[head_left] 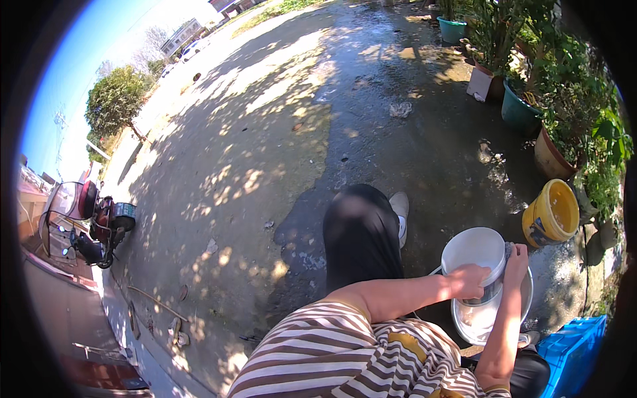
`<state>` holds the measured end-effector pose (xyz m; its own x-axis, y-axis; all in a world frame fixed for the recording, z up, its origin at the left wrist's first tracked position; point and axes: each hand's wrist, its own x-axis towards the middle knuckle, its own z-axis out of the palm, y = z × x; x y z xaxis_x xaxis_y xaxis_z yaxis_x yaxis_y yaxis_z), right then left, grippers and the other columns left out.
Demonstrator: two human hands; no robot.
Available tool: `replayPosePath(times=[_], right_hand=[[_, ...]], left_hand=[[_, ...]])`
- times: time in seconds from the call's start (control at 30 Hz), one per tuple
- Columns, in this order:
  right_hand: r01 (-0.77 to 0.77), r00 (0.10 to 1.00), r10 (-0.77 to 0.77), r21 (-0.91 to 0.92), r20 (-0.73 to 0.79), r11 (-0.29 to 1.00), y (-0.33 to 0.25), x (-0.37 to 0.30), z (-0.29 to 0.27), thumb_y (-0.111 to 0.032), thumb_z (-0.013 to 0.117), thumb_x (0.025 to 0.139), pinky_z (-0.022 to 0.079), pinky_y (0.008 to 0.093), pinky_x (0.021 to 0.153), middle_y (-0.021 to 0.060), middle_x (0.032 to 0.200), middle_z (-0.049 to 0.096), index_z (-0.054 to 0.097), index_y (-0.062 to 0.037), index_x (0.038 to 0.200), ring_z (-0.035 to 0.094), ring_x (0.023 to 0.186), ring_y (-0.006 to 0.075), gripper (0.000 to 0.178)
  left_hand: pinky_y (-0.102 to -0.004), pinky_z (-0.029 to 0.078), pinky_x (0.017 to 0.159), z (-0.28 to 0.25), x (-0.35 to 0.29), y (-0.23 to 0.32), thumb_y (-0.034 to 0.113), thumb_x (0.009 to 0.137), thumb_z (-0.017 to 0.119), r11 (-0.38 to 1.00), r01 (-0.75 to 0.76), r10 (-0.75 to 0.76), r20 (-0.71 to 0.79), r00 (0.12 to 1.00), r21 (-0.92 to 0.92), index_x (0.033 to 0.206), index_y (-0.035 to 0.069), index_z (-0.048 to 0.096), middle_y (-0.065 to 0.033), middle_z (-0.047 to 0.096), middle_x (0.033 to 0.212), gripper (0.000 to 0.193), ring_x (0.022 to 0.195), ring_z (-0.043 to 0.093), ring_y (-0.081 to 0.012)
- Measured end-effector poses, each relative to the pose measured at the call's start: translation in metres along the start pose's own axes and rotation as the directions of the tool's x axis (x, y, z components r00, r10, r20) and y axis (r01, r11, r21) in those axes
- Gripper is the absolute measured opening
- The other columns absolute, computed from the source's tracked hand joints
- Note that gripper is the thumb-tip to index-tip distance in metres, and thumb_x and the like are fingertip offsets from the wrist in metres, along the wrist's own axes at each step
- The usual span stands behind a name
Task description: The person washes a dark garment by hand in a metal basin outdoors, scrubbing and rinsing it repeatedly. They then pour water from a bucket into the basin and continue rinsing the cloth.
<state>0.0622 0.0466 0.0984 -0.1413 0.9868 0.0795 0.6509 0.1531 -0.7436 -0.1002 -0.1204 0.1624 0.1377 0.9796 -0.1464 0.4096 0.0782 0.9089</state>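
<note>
My left hand is closed on the rim of a white round tub, which is tilted with its mouth toward the far left. At the tub's right side my right hand is closed around a small grey scrubber or cloth, pressed near the rim; its exact kind is hard to tell. Beneath the tub stands a wider white basin, partly covered by the tub and my right forearm. What lies inside the basin cannot be made out clearly.
A yellow bucket stands beyond my right hand, and a blue plastic crate is at the lower right. Potted plants line the right side. Wet concrete spreads ahead. A scooter is parked far left.
</note>
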Motion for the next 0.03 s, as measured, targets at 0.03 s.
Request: replayPosePath(times=[0.03], right_hand=[[-0.003, 1.0, 0.003, 0.014, 0.01, 1.0, -0.0116, -0.0182, 0.0046, -0.023, 0.069, 0.101, 0.053, 0.043, 0.088, 0.0202, 0.101, 0.074, 0.065, -0.0014, 0.105, 0.07, 0.092, 0.0322, 0.022]], left_hand=[[-0.0503, 0.054, 0.081, -0.0068, 0.001, -0.0013, 0.013, 0.078, 0.07, 1.0, 0.001, -0.001, -0.02, 1.0, 0.0, 0.106, -0.004, 0.062, -0.0273, 0.072, 0.091, 0.033, 0.091, 0.072, -0.0433]])
